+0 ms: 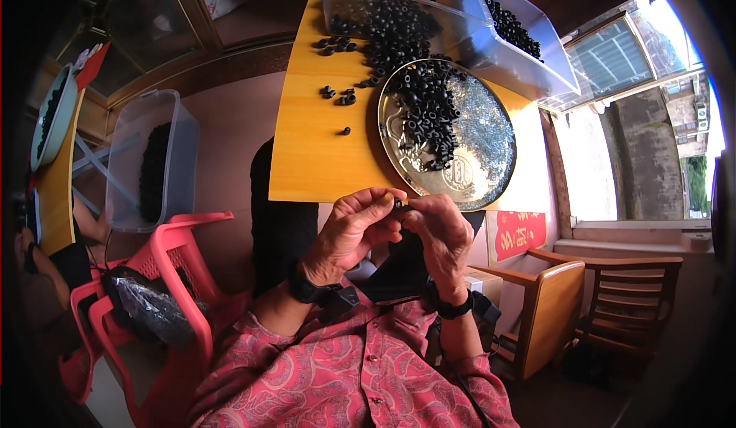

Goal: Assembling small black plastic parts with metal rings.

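Observation:
Just beyond the table's near edge, my left hand (354, 225) pinches a small black ring-shaped part (397, 204) between thumb and fingers. My right hand (443, 232) is closed too, its fingertips meeting the left ones at that part; whatever it grips is too small to make out. Ahead of both hands lies a round metal tray (469, 189). Black ring-shaped parts (431, 117) are heaped on its left side, and tiny shiny silver pieces (487, 129) cover much of its right. One loose black part (346, 131) sits on the yellow table (318, 171), left of the tray.
A clear plastic box (460, 33) and a tipped clear bin (337, 10) with spilled black parts stand at the back. At left are another clear bin (188, 144), red plastic chairs (201, 305) and another person's arm (47, 274). Wooden chairs (552, 313) stand at right.

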Tool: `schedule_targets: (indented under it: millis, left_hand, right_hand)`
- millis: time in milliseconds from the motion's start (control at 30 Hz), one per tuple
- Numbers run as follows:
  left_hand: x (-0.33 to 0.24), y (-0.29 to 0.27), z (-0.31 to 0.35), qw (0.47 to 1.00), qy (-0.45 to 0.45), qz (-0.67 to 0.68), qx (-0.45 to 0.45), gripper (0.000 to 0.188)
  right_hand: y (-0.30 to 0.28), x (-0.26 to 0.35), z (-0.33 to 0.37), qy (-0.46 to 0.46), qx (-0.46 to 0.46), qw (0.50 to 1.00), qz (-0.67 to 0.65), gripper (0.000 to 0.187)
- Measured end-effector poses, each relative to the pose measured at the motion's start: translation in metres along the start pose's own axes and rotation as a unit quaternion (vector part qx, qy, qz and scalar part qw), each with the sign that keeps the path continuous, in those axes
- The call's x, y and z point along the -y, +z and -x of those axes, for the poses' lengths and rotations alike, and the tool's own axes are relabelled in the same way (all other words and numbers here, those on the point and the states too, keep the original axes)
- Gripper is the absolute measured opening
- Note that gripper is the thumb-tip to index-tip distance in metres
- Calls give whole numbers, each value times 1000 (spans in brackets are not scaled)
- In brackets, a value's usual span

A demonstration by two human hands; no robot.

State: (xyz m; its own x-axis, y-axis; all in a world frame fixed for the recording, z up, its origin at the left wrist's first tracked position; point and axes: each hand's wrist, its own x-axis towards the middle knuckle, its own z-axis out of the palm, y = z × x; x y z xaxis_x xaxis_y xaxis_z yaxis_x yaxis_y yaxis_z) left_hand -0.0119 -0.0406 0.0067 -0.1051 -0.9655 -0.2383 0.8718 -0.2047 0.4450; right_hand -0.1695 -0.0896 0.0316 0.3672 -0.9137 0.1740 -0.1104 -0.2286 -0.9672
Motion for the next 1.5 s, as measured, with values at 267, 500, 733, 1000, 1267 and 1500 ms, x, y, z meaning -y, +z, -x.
schedule_targets:
  millis: [267,500,733,1000,1267,1500]
  left_hand:
    - [3,-3,-1,1000,9,4,3,24]
    - [6,-7,-2,1000,15,3,9,24]
    - [5,-5,-1,1000,12,-1,1,23]
    - [6,-6,-1,1000,15,-5,-2,23]
    - [0,-3,6,996,42,-83,3,24]
    - [-5,-6,7,991,38,-130,-1,26]
  right_hand:
    - [2,-3,-1,-62,-12,997,53,19]
    - [4,-2,-2,-76,-19,994,75,19]
    - [5,-2,-1,-79,-33,993,82,18]
    - [4,-2,-1,-92,-26,990,105,19]
    - [5,11,-1,-144,-23,968,205,21]
    - [6,13,-1,-162,-3,962,221,22]
